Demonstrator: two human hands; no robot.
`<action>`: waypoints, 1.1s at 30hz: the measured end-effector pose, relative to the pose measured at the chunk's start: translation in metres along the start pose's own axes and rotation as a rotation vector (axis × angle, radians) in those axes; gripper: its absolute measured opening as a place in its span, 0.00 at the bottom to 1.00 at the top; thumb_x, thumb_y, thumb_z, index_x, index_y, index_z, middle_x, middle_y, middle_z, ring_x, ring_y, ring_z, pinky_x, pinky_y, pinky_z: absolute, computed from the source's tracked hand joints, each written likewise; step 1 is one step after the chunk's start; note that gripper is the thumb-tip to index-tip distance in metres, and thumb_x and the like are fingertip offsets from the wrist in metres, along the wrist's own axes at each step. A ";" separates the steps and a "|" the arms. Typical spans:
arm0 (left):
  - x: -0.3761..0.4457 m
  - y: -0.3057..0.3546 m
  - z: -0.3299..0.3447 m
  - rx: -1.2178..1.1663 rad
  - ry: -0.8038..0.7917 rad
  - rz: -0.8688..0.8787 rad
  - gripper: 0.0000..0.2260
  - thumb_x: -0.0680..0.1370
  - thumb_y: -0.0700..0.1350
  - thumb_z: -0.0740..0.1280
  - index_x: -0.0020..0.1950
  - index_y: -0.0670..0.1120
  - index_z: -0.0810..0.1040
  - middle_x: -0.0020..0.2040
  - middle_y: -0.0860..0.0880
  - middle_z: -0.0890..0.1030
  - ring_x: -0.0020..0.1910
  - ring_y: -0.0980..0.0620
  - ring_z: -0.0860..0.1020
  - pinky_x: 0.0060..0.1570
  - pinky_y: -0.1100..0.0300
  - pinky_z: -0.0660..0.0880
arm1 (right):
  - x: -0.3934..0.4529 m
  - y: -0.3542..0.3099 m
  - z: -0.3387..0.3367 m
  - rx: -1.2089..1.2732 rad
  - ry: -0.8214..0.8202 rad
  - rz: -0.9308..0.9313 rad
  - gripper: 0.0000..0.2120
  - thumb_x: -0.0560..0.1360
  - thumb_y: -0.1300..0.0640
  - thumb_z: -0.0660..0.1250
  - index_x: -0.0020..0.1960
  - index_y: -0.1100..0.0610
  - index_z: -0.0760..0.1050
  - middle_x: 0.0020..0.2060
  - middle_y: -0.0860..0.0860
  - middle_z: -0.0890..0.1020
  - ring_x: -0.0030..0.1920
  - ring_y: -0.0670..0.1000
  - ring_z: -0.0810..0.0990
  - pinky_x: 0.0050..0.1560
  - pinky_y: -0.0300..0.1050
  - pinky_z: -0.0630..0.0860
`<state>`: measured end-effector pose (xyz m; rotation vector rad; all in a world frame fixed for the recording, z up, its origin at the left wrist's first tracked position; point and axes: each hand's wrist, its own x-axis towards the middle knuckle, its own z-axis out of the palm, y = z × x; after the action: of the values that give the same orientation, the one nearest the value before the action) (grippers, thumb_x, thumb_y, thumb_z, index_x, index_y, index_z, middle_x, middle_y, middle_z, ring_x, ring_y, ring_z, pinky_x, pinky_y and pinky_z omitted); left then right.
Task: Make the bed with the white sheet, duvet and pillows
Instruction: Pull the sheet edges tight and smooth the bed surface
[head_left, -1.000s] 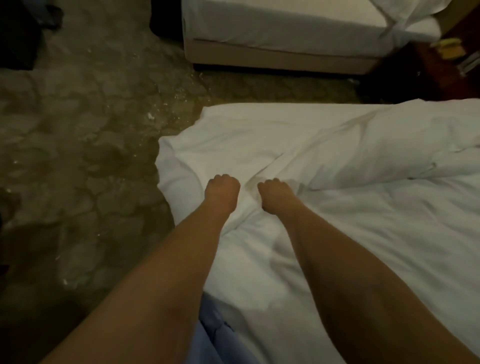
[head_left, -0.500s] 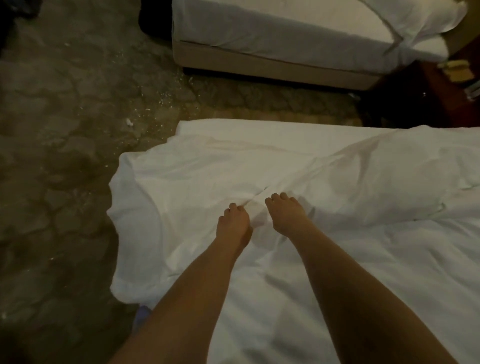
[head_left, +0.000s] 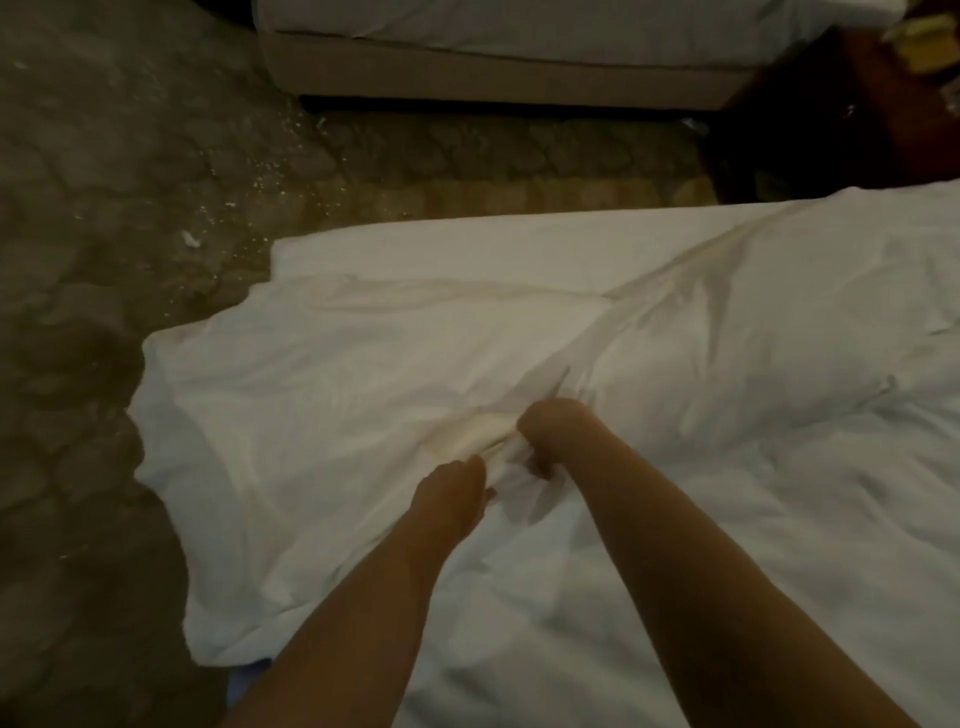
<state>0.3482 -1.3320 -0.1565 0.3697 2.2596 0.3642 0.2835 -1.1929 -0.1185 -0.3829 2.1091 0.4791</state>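
No legible text or labels anywhere.

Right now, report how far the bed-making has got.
Done: white duvet lies over the bed, though rumpled and hanging over the corner. In hand: left hand and right hand both grip a bunched fold of it. Left: smoothing it and placing pillows; none are in view here.

- Left hand (head_left: 451, 488) and right hand (head_left: 553, 434) both grip a bunched fold of the white duvet (head_left: 322, 395), close together.
- The duvet's corner hangs over the bed's edge above the patterned carpet (head_left: 104, 218).
- A second bed (head_left: 519, 57) stands beyond, a dark nightstand (head_left: 841, 114) beside it.
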 end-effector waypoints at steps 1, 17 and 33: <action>-0.005 0.001 -0.003 0.055 0.017 0.025 0.23 0.83 0.53 0.54 0.75 0.44 0.59 0.67 0.42 0.72 0.64 0.44 0.73 0.59 0.54 0.69 | -0.008 0.009 0.002 0.009 -0.007 0.014 0.23 0.74 0.49 0.68 0.66 0.58 0.71 0.64 0.56 0.74 0.64 0.56 0.74 0.62 0.47 0.70; -0.073 0.096 -0.117 0.335 0.742 0.302 0.16 0.82 0.45 0.55 0.69 0.41 0.64 0.56 0.40 0.79 0.51 0.40 0.80 0.46 0.52 0.75 | -0.148 0.125 -0.001 -0.060 1.008 0.560 0.11 0.73 0.67 0.60 0.52 0.67 0.78 0.45 0.66 0.81 0.47 0.65 0.80 0.55 0.57 0.74; -0.114 0.106 0.029 0.371 0.524 0.214 0.13 0.64 0.43 0.77 0.46 0.44 0.81 0.39 0.45 0.82 0.37 0.48 0.82 0.33 0.63 0.75 | -0.166 0.026 0.131 0.177 0.621 0.424 0.11 0.75 0.66 0.61 0.56 0.61 0.74 0.52 0.58 0.79 0.56 0.60 0.75 0.59 0.52 0.68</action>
<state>0.4582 -1.2734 -0.0591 0.7874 2.8172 0.1555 0.4554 -1.0938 -0.0409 0.0397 2.8343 0.4432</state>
